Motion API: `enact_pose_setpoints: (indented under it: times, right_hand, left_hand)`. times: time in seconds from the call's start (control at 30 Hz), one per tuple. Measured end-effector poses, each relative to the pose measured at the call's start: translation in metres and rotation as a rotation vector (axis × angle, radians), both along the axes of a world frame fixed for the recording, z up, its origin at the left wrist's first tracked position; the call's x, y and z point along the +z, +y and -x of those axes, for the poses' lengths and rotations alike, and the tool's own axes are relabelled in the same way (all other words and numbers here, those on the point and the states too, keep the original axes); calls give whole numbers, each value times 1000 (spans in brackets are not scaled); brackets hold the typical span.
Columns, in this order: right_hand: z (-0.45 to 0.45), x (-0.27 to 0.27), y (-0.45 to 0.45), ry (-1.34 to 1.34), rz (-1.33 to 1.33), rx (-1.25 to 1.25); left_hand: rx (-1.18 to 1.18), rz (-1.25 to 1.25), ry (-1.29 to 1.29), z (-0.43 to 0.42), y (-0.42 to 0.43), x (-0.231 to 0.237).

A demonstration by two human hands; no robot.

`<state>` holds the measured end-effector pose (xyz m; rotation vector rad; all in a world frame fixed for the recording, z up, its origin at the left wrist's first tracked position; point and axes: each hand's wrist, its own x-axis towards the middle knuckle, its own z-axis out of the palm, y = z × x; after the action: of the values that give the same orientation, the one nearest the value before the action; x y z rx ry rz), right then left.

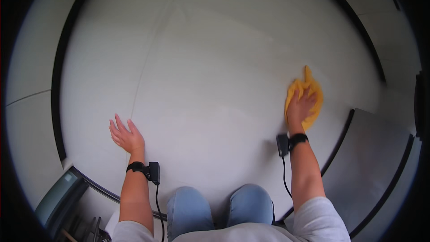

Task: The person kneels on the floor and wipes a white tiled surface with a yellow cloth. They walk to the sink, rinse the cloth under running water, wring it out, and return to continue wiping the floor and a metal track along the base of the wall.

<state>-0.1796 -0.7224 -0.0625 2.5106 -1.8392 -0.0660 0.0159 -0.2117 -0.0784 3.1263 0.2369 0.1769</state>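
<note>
My right hand (301, 106) lies with fingers spread on a crumpled yellow cloth (315, 116), pressing it against the pale floor (208, 84). One narrow tip of the cloth sticks out beyond the fingertips. To the left, my left hand (127, 137) is empty, its fingers apart, beside a thin floor seam. Whether it touches the floor I cannot tell. Each wrist wears a black strap with a small black box, the left box (154, 172) and the right box (282, 145), both trailing a cable.
My knees (189, 208) in blue jeans rest at the near edge. Black skirting (57, 84) bounds the floor at left, and more skirting (352, 11) runs along the right. A grey panel (373, 154) with dark edging stands by my right arm. A dark track (100, 186) crosses the lower left.
</note>
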Motion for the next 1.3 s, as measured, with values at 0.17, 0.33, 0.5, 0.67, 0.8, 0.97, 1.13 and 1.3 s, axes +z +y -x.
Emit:
enact_pose_setpoints:
  times: [0.17, 0.33, 0.5, 0.67, 0.8, 0.97, 1.13, 1.3]
  right_hand:
    - [-160, -8, 15, 105, 0, 208]
    - [-270, -6, 110, -85, -17, 704]
    - [-271, 1, 250, -234, -303, 1166]
    - [-173, 10, 240, -391, -575, 1519]
    - [-105, 13, 110, -88, -361, 1178]
    - [-109, -2, -22, -126, -13, 476]
    - [-227, -27, -81, -133, 1, -32]
    - [-333, -22, -56, -65, -2, 257]
  left_hand:
    - [-18, -7, 3, -20, -20, 8]
    - [-30, -2, -12, -18, -25, 9]
    - [-54, -8, -40, -18, -16, 5]
    - [-51, -4, -32, -17, -18, 7]
    - [-47, -15, -20, -19, -19, 10]
    - [-50, -31, -8, -21, -18, 12]
    - [-52, -11, 13, -19, -19, 12]
    - [-60, 48, 11, -19, -19, 13]
